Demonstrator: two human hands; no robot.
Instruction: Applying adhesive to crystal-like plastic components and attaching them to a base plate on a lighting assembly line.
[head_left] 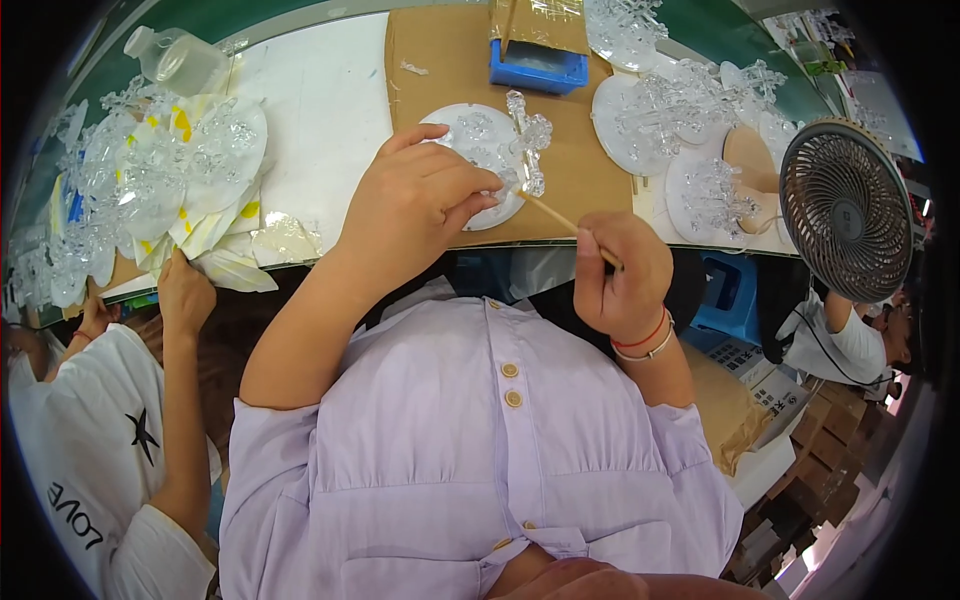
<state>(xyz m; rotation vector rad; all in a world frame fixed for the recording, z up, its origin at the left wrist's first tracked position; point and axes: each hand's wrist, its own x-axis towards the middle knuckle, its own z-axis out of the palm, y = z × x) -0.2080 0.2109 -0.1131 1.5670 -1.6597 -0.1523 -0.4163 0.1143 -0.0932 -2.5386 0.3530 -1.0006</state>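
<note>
A round whitish disc (462,118) with clear plastic pieces on it lies on the brown cardboard in front of me. My left hand (425,190) rests over the disc's left side. Its thumb and forefinger come together above the disc, but what they pinch is hidden. Between the fingers of my right hand (625,275) is a thin wooden stick (548,209), slanting up to the left. The stick's tip reaches the disc's right edge, beside a clear plastic branched piece (532,140). Whether the tip touches that piece I cannot tell.
A blue box (540,68) with a cardboard top stands behind the disc. Discs with clear parts (630,125) crowd the right; a black fan (848,215) stands there. At left are another pile (215,150), a translucent bottle (178,62) and a co-worker's hand (185,295).
</note>
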